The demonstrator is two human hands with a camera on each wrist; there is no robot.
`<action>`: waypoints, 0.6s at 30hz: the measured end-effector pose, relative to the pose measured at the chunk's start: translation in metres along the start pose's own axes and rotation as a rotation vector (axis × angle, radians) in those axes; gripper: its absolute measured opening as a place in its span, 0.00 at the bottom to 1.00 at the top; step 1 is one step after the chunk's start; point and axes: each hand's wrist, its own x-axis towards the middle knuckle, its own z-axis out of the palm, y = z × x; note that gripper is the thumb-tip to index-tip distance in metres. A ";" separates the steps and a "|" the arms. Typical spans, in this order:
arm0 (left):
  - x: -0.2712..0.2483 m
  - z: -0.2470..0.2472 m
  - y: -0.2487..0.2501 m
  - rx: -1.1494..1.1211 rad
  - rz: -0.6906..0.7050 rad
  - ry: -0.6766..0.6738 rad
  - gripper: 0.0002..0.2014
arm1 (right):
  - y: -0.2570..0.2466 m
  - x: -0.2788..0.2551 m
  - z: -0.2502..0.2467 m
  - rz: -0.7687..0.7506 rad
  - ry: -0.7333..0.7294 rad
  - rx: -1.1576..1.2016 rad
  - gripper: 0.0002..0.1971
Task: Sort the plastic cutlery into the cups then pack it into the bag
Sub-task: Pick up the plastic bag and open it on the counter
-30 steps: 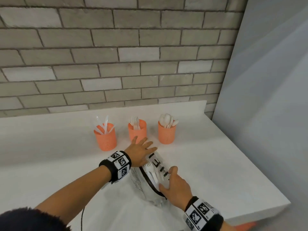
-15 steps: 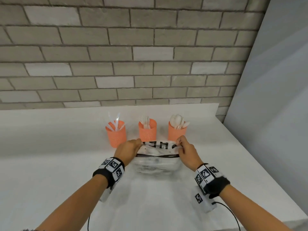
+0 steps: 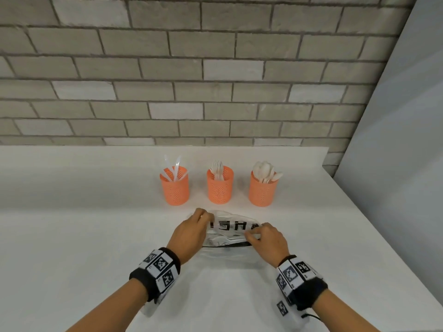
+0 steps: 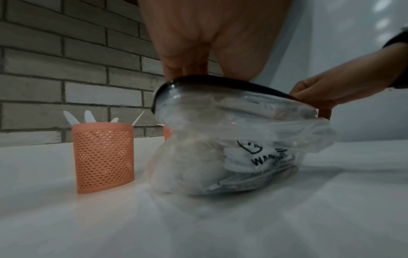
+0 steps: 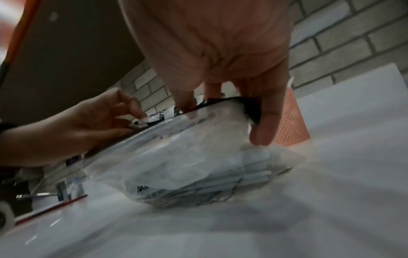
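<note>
A clear plastic bag (image 3: 230, 230) with a black zip rim and black lettering stands on the white counter (image 3: 72, 236), white cutlery visible inside it (image 4: 253, 167). My left hand (image 3: 191, 233) pinches the left end of the rim (image 4: 187, 78). My right hand (image 3: 268, 239) pinches the right end of the bag (image 5: 198, 143). Behind the bag stand three orange mesh cups: the left cup (image 3: 174, 186) holds knives, the middle cup (image 3: 219, 185) forks, the right cup (image 3: 262, 189) spoons.
A brick wall (image 3: 191, 68) runs along the back of the counter. A grey panel (image 3: 395, 164) borders the right side, where the counter's edge slants toward me. In the right wrist view a red-edged object (image 5: 50, 207) lies at the far left.
The bag was lying under my hands a second ago; both hands have since turned it upright and now hold its rim at either end, closer to me.
</note>
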 end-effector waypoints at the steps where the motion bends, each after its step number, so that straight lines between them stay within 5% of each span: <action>1: -0.003 -0.002 0.001 0.034 0.018 -0.042 0.22 | 0.001 0.002 0.002 0.030 -0.015 0.013 0.17; 8: -0.029 0.009 0.000 0.225 -0.200 -0.226 0.40 | 0.008 0.000 0.009 -0.013 -0.175 0.251 0.26; 11: -0.028 0.006 0.009 0.055 -0.352 -0.364 0.40 | 0.008 0.006 0.004 -0.131 -0.100 0.275 0.27; 16: -0.001 -0.003 0.013 -0.016 -0.412 -0.111 0.39 | 0.010 0.024 -0.013 -0.216 0.121 0.339 0.27; 18: -0.004 0.007 0.014 0.022 -0.382 -0.097 0.40 | 0.016 0.023 -0.013 -0.217 0.103 0.295 0.27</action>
